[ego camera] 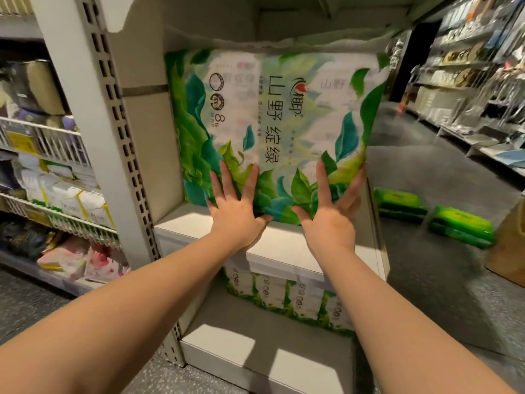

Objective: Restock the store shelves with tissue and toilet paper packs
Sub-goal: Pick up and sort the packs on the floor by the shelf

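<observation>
The fingers [227, 180] of the left hand [237, 214] are straight and spread like a fan, laid flat on the lower front of the tissue pack [272, 129]; they press it and do not grasp it. I think they are spread so that the push goes over a wide part of the soft wrapping and the pack does not twist. The right hand [331, 220] has its first fingers also straight on the front face, while the outer fingers bend around the lower right edge of the pack, at about 4 o'clock of it. This looks like a light hold of the edge to guide it, more than a true grip.

The pack itself stands upright on the middle shelf board [181, 223], with the printed side toward the person, and it fills most of the bay. Its bottom edge is near the front lip of the board, so it probably needs one more push toward the back wall (the depth behind it is hidden by the pack).

Below, at 6 o'clock from the hands, a row of the same green and white packs [287, 297] stands on the lower shelf. On the floor, at 3 o'clock, two flat green packs [431, 214] lie near a cardboard box [508, 248], apparently waiting to be shelved. At 9 o'clock, wire racks [56, 214] hold other paper goods.
</observation>
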